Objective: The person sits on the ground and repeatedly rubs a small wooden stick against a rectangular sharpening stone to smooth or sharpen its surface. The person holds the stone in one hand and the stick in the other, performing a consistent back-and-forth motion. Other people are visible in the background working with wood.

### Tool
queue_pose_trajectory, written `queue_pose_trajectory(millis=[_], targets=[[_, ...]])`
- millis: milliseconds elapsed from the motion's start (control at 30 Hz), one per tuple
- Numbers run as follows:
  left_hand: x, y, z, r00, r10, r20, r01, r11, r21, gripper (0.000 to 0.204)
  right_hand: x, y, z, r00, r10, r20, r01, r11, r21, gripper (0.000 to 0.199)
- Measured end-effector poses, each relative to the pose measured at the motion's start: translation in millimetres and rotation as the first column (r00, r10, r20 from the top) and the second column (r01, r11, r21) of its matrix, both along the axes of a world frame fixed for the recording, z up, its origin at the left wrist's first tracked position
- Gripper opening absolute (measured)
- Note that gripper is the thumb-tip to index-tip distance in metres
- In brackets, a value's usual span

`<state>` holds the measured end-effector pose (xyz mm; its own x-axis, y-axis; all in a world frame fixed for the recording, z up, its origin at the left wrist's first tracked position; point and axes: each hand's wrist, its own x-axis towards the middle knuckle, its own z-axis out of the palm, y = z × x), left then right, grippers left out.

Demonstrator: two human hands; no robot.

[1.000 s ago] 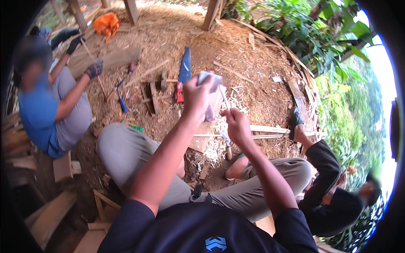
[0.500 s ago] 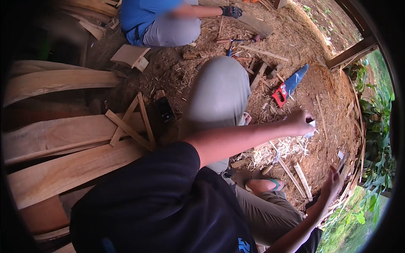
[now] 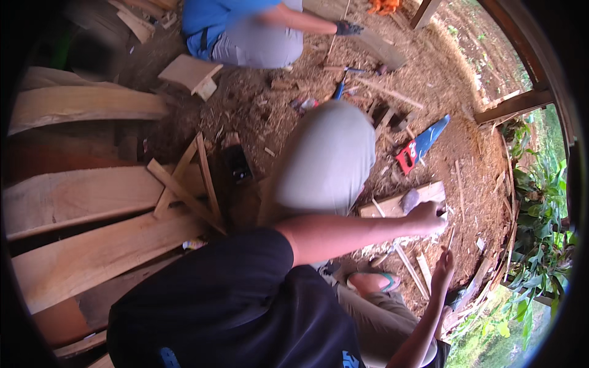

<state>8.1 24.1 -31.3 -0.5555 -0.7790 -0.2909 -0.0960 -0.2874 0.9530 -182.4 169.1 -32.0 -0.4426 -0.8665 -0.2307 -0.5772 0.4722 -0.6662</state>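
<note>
My left hand (image 3: 429,219) is closed with its fingertips around a small pale thing, mostly hidden by the fingers. It is at the near right end of a short light wooden board (image 3: 385,207), close to a rounded greyish lump (image 3: 410,200) on the board. My right hand (image 3: 442,270) is just below, closed on a thin stick-like tool (image 3: 451,239) that points up toward the board; its exact kind is too small to tell. Pale wood shavings and narrow strips (image 3: 410,270) lie under my arms, beside a wooden tool handle (image 3: 379,260) near my sandalled foot (image 3: 371,282).
A handsaw (image 3: 423,145) with a red handle lies beyond the board. Farther off is a blue-handled hammer (image 3: 340,89). A co-worker in a blue shirt (image 3: 215,24) rests a gloved hand on a plank (image 3: 380,48). Long planks (image 3: 92,193) and a black phone (image 3: 237,163) are at left.
My left hand has come down and slightly left. My right hand has moved up and left, bringing the two closer. The board with the greyish lump now shows beyond my left forearm.
</note>
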Motion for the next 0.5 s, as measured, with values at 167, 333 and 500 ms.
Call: queue_pose_trajectory(millis=[167,333,500], targets=[[5.2,2.7,3.6,1.000,-0.002,-0.007,0.002,1.000,0.007,0.036,18.3,-4.3,9.5,0.999,0.018,0.049,-0.014,0.997,-0.079,0.022],[-12.3,-2.3,-30.0,0.990,0.142,0.004,-0.139,0.977,-0.164,0.036,31.4,-15.2,42.1,0.998,0.047,0.050,-0.041,0.991,-0.125,0.025],[-25.6,-4.9,-21.9,0.973,0.213,-0.088,-0.201,0.972,0.124,0.040,25.8,-13.5,32.9,0.991,0.035,0.131,0.006,0.955,-0.298,0.022]])
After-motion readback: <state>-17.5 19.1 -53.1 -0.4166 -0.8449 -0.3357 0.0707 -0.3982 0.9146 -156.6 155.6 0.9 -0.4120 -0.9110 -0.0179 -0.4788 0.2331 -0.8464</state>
